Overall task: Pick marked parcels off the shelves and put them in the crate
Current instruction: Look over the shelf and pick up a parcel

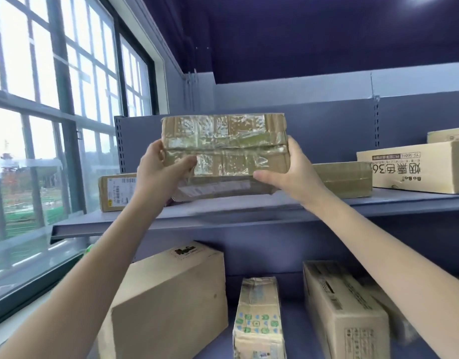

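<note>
I hold a flat cardboard parcel [224,149], wrapped in shiny clear tape, tilted up over the upper shelf [223,215]. My left hand [159,172] grips its left end, thumb across the front face. My right hand [287,169] grips its right end, thumb under the lower edge. A label shows faintly on the parcel's underside. No mark on it can be made out. The crate is not in view.
On the upper shelf lie a labelled brown box [117,193] at left, a taped box [344,180] and a printed carton [414,167] at right. The lower shelf holds three parcels [171,301] [259,320] [344,314]. A large window [55,125] fills the left.
</note>
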A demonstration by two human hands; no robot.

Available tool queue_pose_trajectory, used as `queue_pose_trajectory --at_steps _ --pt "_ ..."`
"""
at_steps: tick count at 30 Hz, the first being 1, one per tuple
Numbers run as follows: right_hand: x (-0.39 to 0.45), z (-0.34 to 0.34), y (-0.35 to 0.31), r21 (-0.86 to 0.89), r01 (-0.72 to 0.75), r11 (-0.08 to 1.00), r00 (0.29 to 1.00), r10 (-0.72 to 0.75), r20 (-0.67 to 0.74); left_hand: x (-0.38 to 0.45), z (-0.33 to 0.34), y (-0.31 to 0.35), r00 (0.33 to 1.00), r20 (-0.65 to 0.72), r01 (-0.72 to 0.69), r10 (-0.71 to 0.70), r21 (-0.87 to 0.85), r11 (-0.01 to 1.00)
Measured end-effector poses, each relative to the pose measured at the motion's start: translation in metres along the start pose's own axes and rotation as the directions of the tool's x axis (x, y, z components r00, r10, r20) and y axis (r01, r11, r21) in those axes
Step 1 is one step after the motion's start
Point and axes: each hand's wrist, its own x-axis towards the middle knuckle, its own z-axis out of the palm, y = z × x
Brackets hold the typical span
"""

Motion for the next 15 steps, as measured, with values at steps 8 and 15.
queue_pose_trajectory --at_steps 8,15 --pt "-0.021 -0.008 -0.029 0.222 0.166 0.961 0.978 -0.131 -0.161 -0.024 -0.025 0.03 0.981 0.131 -0.089 0.144 -0.359 0.929" --pt "-0.028 -0.001 -0.03 0.414 0.061 0.908 0.988 0.005 -0.156 -0.031 -0.034 0.008 0.969 0.218 -0.071 0.117 -0.207 0.976"
